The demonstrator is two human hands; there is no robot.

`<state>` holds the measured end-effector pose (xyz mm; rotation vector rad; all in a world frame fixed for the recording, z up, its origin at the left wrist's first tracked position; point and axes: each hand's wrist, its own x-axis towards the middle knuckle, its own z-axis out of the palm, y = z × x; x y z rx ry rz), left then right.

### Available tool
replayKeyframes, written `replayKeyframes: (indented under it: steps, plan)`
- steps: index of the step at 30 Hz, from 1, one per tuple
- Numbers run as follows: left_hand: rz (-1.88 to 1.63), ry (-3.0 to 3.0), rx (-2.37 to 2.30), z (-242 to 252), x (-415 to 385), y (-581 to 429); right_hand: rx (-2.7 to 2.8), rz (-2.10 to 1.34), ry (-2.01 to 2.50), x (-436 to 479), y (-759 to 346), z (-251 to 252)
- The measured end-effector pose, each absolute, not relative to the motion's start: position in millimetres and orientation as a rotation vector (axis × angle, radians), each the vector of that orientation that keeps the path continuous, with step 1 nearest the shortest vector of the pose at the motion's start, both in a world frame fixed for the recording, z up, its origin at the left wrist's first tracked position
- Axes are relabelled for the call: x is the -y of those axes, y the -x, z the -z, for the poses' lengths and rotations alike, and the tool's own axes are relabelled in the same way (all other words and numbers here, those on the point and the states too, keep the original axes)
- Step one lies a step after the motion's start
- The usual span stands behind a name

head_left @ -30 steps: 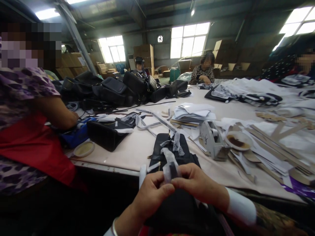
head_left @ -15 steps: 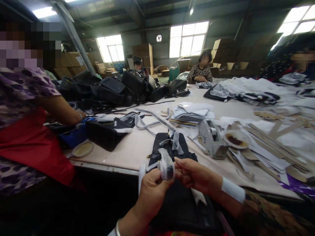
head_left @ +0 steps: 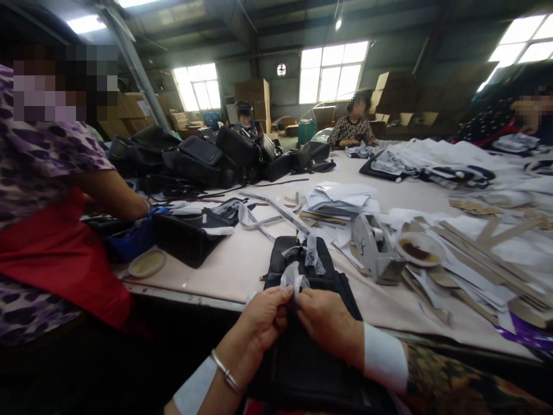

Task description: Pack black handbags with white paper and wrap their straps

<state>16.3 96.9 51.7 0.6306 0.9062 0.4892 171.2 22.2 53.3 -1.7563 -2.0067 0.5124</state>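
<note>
Left hand [head_left: 261, 317] and right hand [head_left: 330, 323] meeting at one piece of translucent white wrapping [head_left: 292, 275]

Two hands are working close together, almost touching, over one black, smooth, leather-like bag [head_left: 319, 369]. The left is pinching the wrapping between thumb and curled fingers; the right is closing its bent fingers on the wrapping's other side. What is sitting inside it is being hidden by the fingers. The bag's far end is resting on the pale-covered bench [head_left: 224, 259], while its near end is reaching past the front edge toward the wearer.

To the right, one grey tape dispenser [head_left: 378, 248] is standing near the bag, and one white bowl of brown liquid [head_left: 419, 249] is sitting just beside it. One stack of white sheets [head_left: 339, 197] is lying behind the dispenser. To the left, one round shallow yellowish dish [head_left: 147, 263] is resting close to the front edge, near one black box-shaped bag [head_left: 181, 239].

A broad stretch of pale covering is showing between the dish and the hands; a narrower one is running between the held bag and the dispenser. Four other people are sharing the room, one in a red apron [head_left: 64, 259] at left.
</note>
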Motion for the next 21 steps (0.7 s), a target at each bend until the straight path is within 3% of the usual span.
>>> replayKeyframes:
  steps: [3,6,8,13,16,21]
  plan:
    - [-0.513,-0.683,-0.926,-44.6,-95.0,-21.9,1.903,-0.801,1.699,-26.2,-178.5,-53.9]
    - [-0.549,-0.833,-0.965,-38.5,-84.6,-24.6,1.227,-1.454,1.585,-34.9,-183.5,-54.7]
    - [-0.563,-0.993,-0.988,-38.3,-77.7,-25.3,0.822,-1.661,1.519,-40.6,-182.5,-52.7]
    - [-0.311,-1.861,-0.951,-60.9,-91.7,-10.6,0.573,-1.596,1.554,-45.1,-174.4,-46.1]
    - [-0.355,-2.472,-0.871,-78.4,-121.5,0.2,0.583,-1.61,1.555,-44.0,-174.2,-45.8]
    - [-0.222,-2.953,-0.383,-70.8,-166.0,-15.4,0.593,-1.665,1.474,-43.9,-179.4,-45.5]
